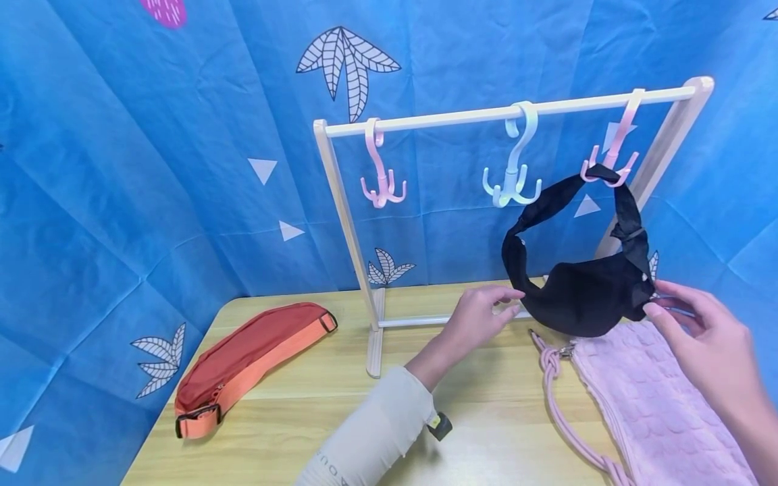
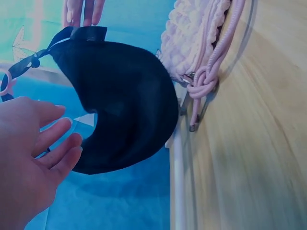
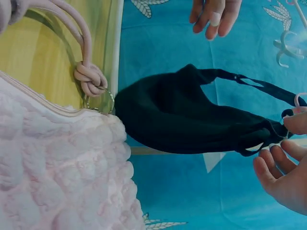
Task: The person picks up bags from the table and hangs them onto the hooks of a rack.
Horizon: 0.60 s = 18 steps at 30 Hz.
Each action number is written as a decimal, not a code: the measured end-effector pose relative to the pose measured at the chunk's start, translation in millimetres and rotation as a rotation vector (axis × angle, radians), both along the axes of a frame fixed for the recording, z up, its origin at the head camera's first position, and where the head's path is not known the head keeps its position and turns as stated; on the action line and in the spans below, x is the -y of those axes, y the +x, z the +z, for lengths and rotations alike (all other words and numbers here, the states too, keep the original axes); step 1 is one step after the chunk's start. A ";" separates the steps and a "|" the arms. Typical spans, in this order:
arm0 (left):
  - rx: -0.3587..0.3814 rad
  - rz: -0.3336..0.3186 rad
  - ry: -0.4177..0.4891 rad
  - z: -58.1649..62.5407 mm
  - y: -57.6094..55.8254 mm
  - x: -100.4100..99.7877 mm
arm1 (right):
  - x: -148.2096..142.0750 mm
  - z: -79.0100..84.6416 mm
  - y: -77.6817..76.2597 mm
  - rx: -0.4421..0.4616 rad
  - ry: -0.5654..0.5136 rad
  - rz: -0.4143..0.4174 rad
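A black sling bag [image 1: 586,293] hangs by its strap from the right pink hook hanger [image 1: 615,145]. My right hand [image 1: 708,337] is at the bag's right end, pinching its edge between thumb and fingers; in the right wrist view, a thin strap loop [image 3: 249,151] lies beside those fingertips. My left hand [image 1: 477,314] is at the bag's left side, fingers loosely extended and holding nothing. The left wrist view shows these fingers [image 2: 57,143] in front of the bag's lower curve. Below, a pink quilted bag [image 1: 662,398] with a knotted cord lies on the table.
A wooden rack [image 1: 419,121] stands on the table [image 1: 292,439]. From its bar also hang a light blue hook hanger [image 1: 513,162] and another pink hook hanger [image 1: 381,169]. A red waist bag [image 1: 261,344] with an orange strap lies left. Blue patterned cloth [image 1: 152,135] surrounds the table.
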State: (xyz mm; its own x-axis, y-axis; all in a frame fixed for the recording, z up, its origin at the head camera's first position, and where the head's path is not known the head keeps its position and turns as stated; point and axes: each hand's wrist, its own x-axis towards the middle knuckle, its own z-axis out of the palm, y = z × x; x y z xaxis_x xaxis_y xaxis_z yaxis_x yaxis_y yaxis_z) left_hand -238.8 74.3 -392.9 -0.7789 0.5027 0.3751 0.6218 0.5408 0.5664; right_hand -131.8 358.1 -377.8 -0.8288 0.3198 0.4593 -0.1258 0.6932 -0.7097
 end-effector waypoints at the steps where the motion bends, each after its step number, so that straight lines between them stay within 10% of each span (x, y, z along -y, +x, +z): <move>1: -0.011 -0.009 -0.016 -1.4 0.4 -0.4 | -0.2 -1.0 1.5 -0.010 -0.004 0.012; 18: -0.315 -0.188 -0.336 -17.2 4.2 -11.8 | 15.8 -15.6 23.1 0.164 0.070 0.040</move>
State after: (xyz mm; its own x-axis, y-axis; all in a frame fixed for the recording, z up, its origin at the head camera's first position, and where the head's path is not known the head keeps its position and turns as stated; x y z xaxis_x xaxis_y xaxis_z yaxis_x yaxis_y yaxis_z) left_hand -234.6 86.1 -410.1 -0.5381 0.7570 0.3707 0.8389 0.5234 0.1490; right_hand -108.6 342.3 -393.3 -0.9056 0.2571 0.3374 -0.0411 0.7385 -0.6730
